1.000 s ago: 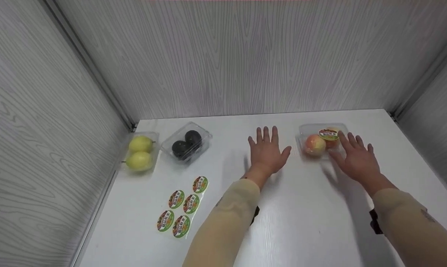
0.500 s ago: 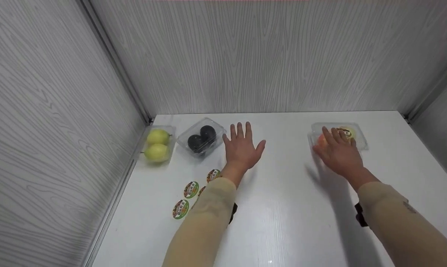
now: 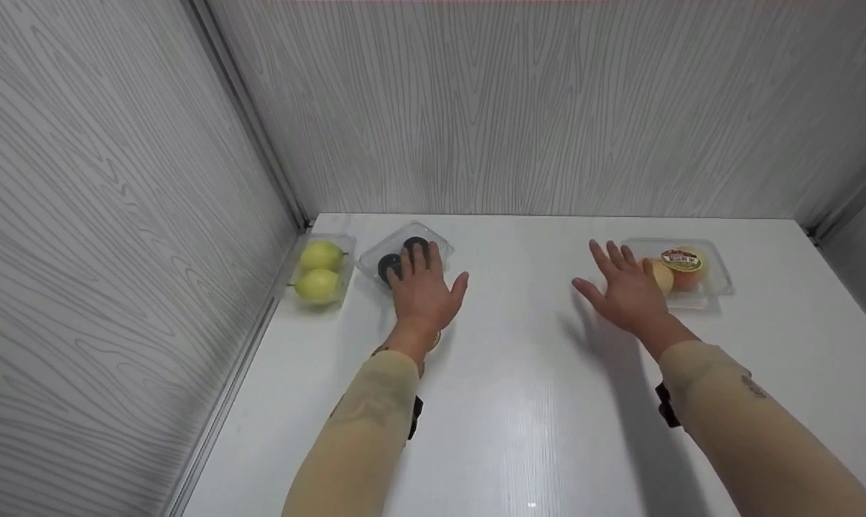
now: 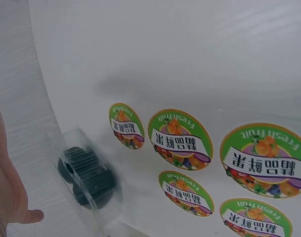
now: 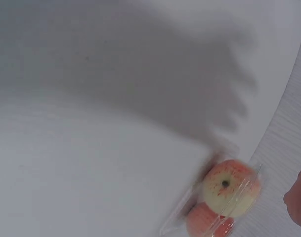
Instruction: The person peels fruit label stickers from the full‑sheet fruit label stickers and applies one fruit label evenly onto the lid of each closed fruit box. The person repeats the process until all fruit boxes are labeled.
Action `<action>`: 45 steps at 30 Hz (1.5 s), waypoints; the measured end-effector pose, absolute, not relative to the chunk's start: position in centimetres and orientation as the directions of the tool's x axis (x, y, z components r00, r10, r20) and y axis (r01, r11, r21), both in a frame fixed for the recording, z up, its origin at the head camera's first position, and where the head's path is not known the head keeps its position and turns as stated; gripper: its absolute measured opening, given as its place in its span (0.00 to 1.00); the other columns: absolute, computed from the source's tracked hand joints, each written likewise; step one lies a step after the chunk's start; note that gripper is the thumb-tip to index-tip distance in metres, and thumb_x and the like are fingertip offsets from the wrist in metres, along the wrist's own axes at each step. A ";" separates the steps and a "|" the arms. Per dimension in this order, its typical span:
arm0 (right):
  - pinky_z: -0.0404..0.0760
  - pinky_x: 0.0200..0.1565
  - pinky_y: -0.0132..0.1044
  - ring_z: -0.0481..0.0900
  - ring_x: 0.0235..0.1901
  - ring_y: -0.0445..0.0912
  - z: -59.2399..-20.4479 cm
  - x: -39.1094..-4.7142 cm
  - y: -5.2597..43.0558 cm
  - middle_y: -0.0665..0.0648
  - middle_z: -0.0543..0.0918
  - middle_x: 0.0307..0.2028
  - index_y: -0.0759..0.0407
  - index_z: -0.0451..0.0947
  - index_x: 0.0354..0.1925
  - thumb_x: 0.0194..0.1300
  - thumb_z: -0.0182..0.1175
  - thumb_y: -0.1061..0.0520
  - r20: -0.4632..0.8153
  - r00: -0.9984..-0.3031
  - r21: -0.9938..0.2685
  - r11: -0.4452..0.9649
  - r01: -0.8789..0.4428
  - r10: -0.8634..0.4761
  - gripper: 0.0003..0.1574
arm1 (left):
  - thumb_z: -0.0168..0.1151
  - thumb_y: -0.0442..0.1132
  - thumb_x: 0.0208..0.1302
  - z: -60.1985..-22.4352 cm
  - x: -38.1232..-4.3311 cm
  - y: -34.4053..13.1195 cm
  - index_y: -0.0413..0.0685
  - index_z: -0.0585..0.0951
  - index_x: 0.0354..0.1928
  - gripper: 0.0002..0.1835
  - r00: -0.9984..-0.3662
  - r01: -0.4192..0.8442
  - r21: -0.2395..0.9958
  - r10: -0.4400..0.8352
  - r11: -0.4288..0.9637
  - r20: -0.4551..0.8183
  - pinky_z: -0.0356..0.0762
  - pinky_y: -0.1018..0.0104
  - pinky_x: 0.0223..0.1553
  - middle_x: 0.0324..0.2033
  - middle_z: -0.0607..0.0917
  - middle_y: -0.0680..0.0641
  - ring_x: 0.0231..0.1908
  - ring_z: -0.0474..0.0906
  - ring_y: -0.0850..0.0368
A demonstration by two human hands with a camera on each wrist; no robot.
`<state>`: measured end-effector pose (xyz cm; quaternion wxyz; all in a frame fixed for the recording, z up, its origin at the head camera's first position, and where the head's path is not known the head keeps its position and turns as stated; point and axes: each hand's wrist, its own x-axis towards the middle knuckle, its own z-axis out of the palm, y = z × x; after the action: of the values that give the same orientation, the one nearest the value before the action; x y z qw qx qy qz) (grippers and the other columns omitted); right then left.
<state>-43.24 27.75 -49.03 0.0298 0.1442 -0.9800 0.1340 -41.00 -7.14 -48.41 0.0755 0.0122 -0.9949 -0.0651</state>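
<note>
My left hand [image 3: 424,298], fingers straight and spread, hovers above the table and partly covers a clear plastic box [image 3: 415,228] with two dark round fruits [image 4: 87,177]. The right hand [image 3: 627,294] hangs in the air with spread fingers, its shadow on the table below. It overlaps the left side of a clear box [image 3: 720,276] of red-and-yellow apples [image 5: 232,187] in the head view. That box bears a round fruit label [image 3: 682,260]. Neither hand holds anything. Several matching round stickers [image 4: 180,139] lie below my left wrist, mostly hidden by the forearm in the head view.
A third clear box [image 3: 348,248] with two yellow-green pears [image 3: 318,286] stands at the table's far left corner. Grey wood-grain panels [image 3: 512,108] close off the back and both sides. The white table [image 3: 505,402] stretches between the forearms.
Both hands have swept left over the table, the left from beside the dark fruit box to over it, the right across the apple box to its left side. The head view has shifted as well.
</note>
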 end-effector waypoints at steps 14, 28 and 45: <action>0.40 0.78 0.66 0.44 0.83 0.64 -49.8 -44.0 20.4 0.66 0.50 0.83 0.51 0.45 0.87 0.80 0.47 0.27 0.082 -0.934 -0.300 0.885 -0.356 -0.348 0.53 | 0.45 0.66 0.80 -50.5 -39.1 -13.3 0.37 0.55 0.83 0.47 -0.983 -0.080 0.200 -0.111 0.977 0.147 0.52 0.26 0.72 0.79 0.59 0.30 0.80 0.49 0.30; 0.40 0.79 0.63 0.43 0.84 0.59 -50.4 -44.4 14.5 0.60 0.48 0.85 0.44 0.42 0.87 0.79 0.43 0.24 0.018 -0.923 -0.279 0.884 -0.374 -0.385 0.53 | 0.45 0.66 0.80 -50.8 -36.9 -15.5 0.36 0.55 0.83 0.47 -0.983 -0.114 0.213 -0.141 0.970 0.119 0.53 0.25 0.71 0.79 0.58 0.28 0.80 0.49 0.28; 0.45 0.79 0.62 0.47 0.83 0.58 -51.0 -46.2 7.7 0.59 0.52 0.84 0.43 0.45 0.87 0.79 0.42 0.24 0.032 -0.889 -0.224 0.864 -0.451 -0.456 0.51 | 0.43 0.67 0.80 -51.6 -36.8 -15.8 0.37 0.55 0.83 0.46 -0.980 -0.125 0.216 -0.155 0.968 0.125 0.53 0.26 0.72 0.79 0.59 0.29 0.80 0.50 0.29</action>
<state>-46.18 7.74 -50.98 -0.0109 0.2351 -0.9653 0.1132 -36.82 -15.79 -51.61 0.0706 0.0707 -0.9895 -0.1042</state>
